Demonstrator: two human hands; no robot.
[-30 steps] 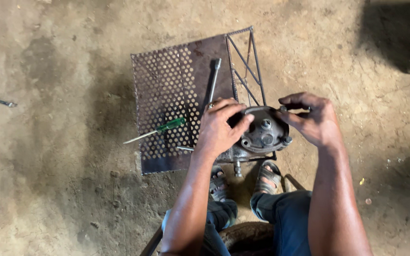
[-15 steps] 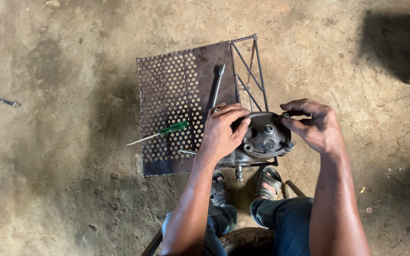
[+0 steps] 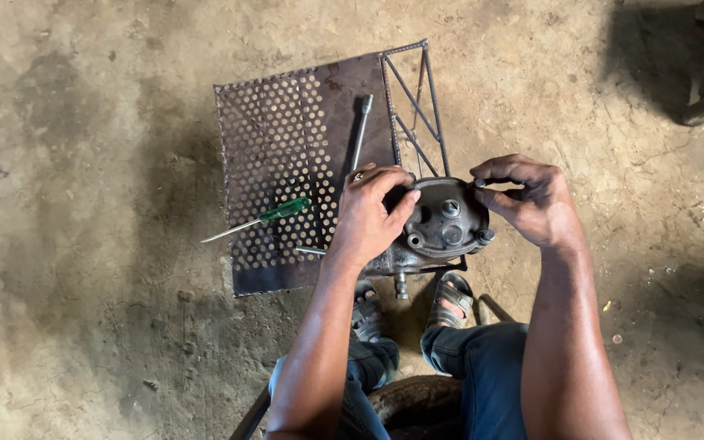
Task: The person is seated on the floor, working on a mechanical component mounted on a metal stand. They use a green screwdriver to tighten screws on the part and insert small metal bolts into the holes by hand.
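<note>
Both hands steady a round, grimy metal housing point(image 3: 442, 224) at the near right corner of the perforated desk point(image 3: 287, 138). The left hand point(image 3: 372, 216) wraps its left rim; the right hand point(image 3: 531, 200) pinches something small at its right edge, probably a fastener needing careful seating.

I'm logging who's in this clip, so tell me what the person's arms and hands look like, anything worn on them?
Both arms are bare down their whole visible length: no sleeves, gloves, watch or bands. The left hand and right hand look smudged with dark grime, mostly at the fingers. Any rings are too small to tell.
</note>
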